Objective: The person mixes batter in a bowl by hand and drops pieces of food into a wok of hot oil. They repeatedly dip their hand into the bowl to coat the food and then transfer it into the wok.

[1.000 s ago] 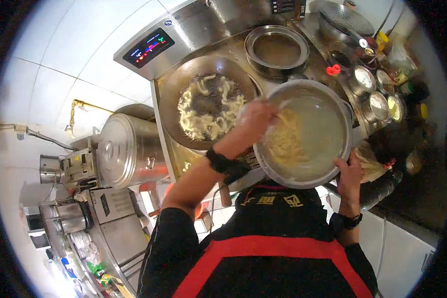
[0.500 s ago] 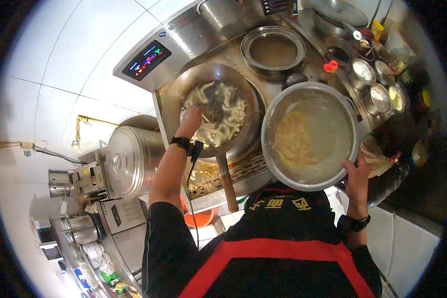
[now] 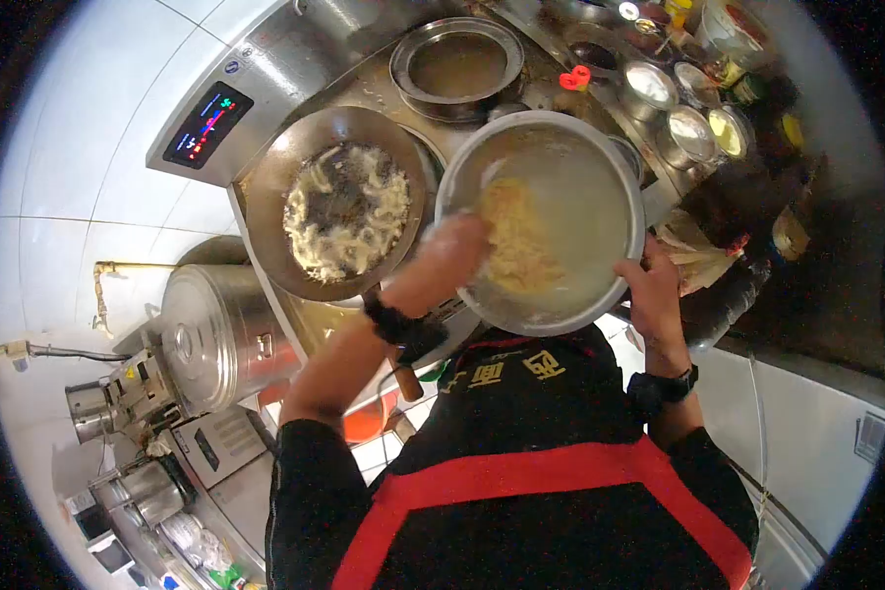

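A: In the head view, what has just changed?

B: The person's left hand (image 3: 450, 258) was down at the wok (image 3: 270, 192) half a second ago; now it is back at the near-left side of the bowl (image 3: 546, 138). That suggests the work has swung round to picking up more.

A: Are its fingers gripping anything?

B: Motion blur hides them. They reach over the rim beside the yellowish strips (image 3: 526, 246), but how far they are spread, and whether they hold any, cannot be told.

A: And the right hand (image 3: 651, 290)?

B: Its thumb hooks over the rim, clamping the bowl at its lower right with hardly any gap.

A: Where are the strips, and what are they like?

B: Heaped in the bowl's left half, soft and wet-looking, next to a smooth, milky liquid (image 3: 595, 216). The bowl is dull grey metal, round with a broad lip. In the rounded wok, pale, knobbly pieces (image 3: 310, 256) curl in a loose ring about darker, bubbling oil.
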The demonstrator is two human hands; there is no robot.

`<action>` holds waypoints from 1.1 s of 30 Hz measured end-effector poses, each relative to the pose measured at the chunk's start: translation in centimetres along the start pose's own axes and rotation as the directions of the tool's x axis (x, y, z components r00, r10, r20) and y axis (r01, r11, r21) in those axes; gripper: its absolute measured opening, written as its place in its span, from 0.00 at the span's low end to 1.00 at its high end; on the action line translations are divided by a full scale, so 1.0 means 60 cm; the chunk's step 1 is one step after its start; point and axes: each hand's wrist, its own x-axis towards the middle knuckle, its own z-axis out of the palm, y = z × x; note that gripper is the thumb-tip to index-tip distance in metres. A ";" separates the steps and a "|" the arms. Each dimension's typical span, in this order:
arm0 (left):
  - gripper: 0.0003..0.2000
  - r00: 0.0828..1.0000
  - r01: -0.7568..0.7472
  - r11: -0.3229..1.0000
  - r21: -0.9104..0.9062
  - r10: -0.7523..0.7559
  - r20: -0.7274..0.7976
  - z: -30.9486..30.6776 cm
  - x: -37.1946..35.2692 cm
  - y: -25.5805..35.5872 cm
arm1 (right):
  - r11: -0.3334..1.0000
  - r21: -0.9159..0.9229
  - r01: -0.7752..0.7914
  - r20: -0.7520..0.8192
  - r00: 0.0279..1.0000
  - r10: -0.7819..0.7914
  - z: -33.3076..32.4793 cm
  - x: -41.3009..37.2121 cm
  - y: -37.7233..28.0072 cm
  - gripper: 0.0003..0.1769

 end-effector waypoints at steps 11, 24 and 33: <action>0.15 0.944 -0.104 0.989 0.105 0.065 0.325 0.148 0.019 0.051 | 0.992 0.086 -0.094 0.036 0.995 0.092 0.006 -0.011 -0.011 0.24; 0.10 0.992 0.093 0.965 -0.247 -0.111 -0.062 -0.079 0.037 0.057 | 0.955 0.229 -0.188 0.022 0.982 0.188 0.000 0.001 -0.016 0.26; 0.05 0.867 0.345 0.909 -0.234 -0.404 -0.291 -0.135 -0.012 -0.324 | 0.942 0.286 -0.176 0.040 0.984 0.171 -0.009 0.001 0.001 0.26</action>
